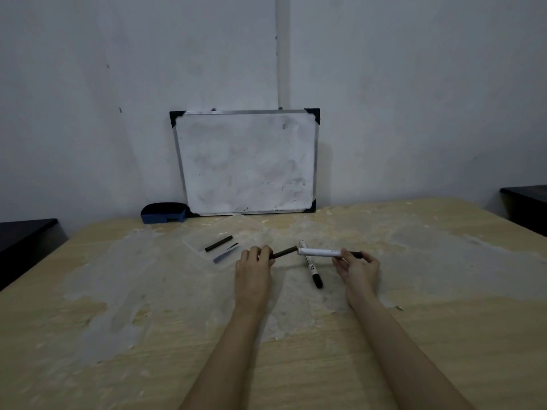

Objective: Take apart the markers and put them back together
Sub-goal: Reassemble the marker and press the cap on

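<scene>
Head view: whiteboard [247, 162] leans on worn table [414, 335].

Both my bare forearms reach from the near edge toward the far side, roughly parallel and a little apart. My left hand [254, 261] is curled, back up, fingers and thumb pinched closed around a thin dark rod that sticks out to the right. My right hand [356, 266] sits level with it, further right, palm turned leftward, fingertips closed on the right end of a white barrel.
</scene>
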Motion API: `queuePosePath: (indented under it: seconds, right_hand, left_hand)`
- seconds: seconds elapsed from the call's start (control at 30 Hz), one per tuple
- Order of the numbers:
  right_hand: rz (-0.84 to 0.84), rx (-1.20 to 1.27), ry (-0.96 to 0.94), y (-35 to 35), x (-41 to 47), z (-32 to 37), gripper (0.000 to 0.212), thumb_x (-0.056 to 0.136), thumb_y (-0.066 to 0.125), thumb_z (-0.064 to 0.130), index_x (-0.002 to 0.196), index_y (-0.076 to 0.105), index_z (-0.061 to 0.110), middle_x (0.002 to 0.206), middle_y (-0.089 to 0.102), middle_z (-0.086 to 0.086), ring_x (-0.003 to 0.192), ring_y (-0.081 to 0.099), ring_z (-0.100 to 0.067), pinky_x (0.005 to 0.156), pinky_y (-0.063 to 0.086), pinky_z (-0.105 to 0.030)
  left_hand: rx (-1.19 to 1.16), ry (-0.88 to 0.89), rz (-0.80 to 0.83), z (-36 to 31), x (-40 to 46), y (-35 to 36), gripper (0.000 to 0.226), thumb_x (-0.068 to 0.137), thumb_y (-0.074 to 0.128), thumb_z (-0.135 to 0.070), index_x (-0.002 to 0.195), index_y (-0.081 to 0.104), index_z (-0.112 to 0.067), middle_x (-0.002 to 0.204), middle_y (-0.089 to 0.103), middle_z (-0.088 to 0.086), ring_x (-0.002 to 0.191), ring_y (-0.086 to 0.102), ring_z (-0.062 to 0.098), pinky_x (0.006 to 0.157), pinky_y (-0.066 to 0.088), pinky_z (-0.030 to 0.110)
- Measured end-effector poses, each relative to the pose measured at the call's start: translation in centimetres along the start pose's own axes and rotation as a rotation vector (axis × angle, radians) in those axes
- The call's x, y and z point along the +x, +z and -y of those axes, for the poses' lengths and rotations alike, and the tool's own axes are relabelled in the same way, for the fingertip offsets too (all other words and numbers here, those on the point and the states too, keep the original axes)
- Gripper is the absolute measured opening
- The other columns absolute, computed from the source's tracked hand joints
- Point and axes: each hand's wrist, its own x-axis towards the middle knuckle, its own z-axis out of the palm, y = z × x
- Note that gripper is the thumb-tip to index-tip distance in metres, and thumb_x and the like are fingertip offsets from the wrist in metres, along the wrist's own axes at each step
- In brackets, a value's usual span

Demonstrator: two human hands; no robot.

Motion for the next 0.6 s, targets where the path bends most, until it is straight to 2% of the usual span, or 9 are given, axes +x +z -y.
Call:
queuePosePath:
  seconds: [0.13,0.27,0.33,0.37,0.43,0.5,0.6]
  right_hand:
    - [0.02,-0.004,-0.001,-0.2,0.2,-0.1,0.049,0.084,0.058,-0.007,0.128,0.037,0.0,0.107,0.05,-0.022,0.091,0.059,-0.032,0.086,0.05,-0.038]
    - [0.041,0.006,-0.003,-0.1,0.1,-0.1,0.048,0.085,0.057,-0.008,0.128,0.036,-0.001,0.089,0.054,-0.014,0.094,0.058,-0.032,0.088,0.05,-0.039]
    - [0.069,-0.002,-0.01,0.0,-0.2,-0.1,0.042,0.085,0.056,-0.007,0.121,0.038,0.004,0.086,0.053,-0.013,0.09,0.059,-0.03,0.084,0.053,-0.035]
    - [0.094,-0.015,-0.013,0.1,-0.3,-0.1,0.039,0.085,0.057,-0.007,0.116,0.038,0.007,0.087,0.054,-0.013,0.085,0.06,-0.027,0.076,0.057,-0.03]
    - [0.156,-0.045,-0.01,0.3,-0.5,-0.3,0.035,0.086,0.058,-0.005,0.111,0.038,0.011,0.087,0.056,-0.012,0.078,0.061,-0.021,0.06,0.059,-0.019]
    - [0.196,-0.029,0.025,0.4,-0.6,-0.5,0.033,0.086,0.057,-0.003,0.111,0.039,0.01,0.087,0.056,-0.01,0.078,0.061,-0.019,0.058,0.058,-0.019]
    - [0.177,0.174,0.137,0.4,-0.1,-0.7,0.02,0.089,0.052,-0.005,0.105,0.044,0.004,0.085,0.055,-0.012,0.079,0.061,-0.02,0.054,0.059,-0.021]
  left_hand:
    - [-0.044,0.022,-0.015,-0.1,-0.1,-0.2,0.016,0.091,0.052,-0.012,0.102,0.061,-0.005,0.102,0.064,0.013,0.097,0.052,0.029,0.077,0.042,0.034]
    - [-0.063,0.035,-0.022,-0.1,0.0,-0.4,0.01,0.083,0.063,-0.006,0.093,0.066,-0.005,0.091,0.066,0.014,0.088,0.057,0.03,0.069,0.048,0.036]
    - [-0.083,0.044,-0.038,-0.1,0.1,-0.3,0.013,0.075,0.071,-0.002,0.088,0.068,-0.003,0.085,0.066,0.015,0.081,0.061,0.031,0.061,0.052,0.035]
    - [-0.115,0.056,-0.047,-0.2,0.1,-0.3,0.016,0.074,0.072,-0.002,0.089,0.069,-0.002,0.085,0.065,0.015,0.081,0.062,0.031,0.062,0.054,0.036]
    - [-0.235,0.068,-0.047,-0.7,0.1,-0.3,0.023,0.078,0.068,-0.006,0.101,0.067,-0.001,0.096,0.064,0.017,0.089,0.061,0.03,0.073,0.056,0.039]
    - [-0.339,0.045,-0.052,-1.2,0.0,-0.5,0.036,0.084,0.063,-0.016,0.116,0.059,-0.003,0.11,0.06,0.015,0.101,0.058,0.026,0.087,0.051,0.035]
    - [-0.412,-0.099,-0.071,-1.3,-0.1,-0.9,0.039,0.091,0.05,-0.026,0.124,0.049,-0.006,0.123,0.053,0.013,0.112,0.052,0.021,0.091,0.043,0.026]
